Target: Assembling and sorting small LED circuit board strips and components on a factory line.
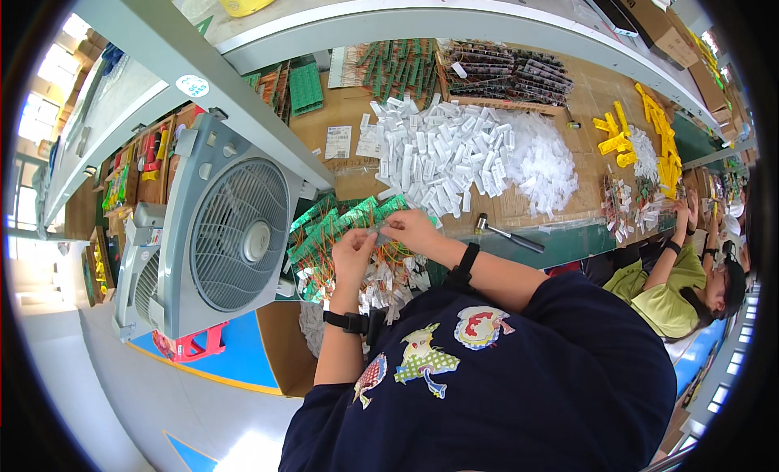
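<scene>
My left hand (354,255) and my right hand (412,232) meet over the bench's near edge, the fingertips of both pinched together. Between them is a small translucent piece (379,229), mostly covered by the fingers. Just beneath and beyond the hands lie green circuit boards (329,234) with orange wires. White connector-like bits (389,287) hang in a bunch below the wires, close to my left wrist. Past my right hand spreads a heap of white plastic housings (442,151), and a pile of clear plastic pieces (542,165) adjoins it on the right.
A grey box fan (243,237) stands at the left. A dark-handled hammer (510,233) lies right of my hands. More boards (398,66) and dark strips (511,76) are at the back. Yellow parts (618,135) lie right. A person in green (669,293) works there. A shelf beam (454,30) crosses above.
</scene>
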Action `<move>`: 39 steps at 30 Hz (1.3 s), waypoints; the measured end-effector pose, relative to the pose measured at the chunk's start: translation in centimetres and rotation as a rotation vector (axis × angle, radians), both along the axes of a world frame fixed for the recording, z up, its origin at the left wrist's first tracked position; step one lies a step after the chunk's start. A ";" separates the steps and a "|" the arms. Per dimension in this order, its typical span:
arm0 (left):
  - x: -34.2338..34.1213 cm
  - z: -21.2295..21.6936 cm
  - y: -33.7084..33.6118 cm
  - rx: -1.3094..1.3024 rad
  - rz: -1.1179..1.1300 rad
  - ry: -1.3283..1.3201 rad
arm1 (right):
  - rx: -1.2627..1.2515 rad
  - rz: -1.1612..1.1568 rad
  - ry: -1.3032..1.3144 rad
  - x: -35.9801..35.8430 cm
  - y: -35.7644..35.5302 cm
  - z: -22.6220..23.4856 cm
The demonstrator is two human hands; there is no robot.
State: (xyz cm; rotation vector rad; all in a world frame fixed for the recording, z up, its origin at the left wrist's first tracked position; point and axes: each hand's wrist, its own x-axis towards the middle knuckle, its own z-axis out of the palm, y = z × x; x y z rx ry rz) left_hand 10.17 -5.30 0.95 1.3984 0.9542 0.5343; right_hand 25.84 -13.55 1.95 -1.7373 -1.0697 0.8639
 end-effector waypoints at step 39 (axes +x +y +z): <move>0.8 -0.1 -0.6 -0.009 -0.078 0.102 | -0.029 -0.050 -0.035 0.2 -0.7 -0.3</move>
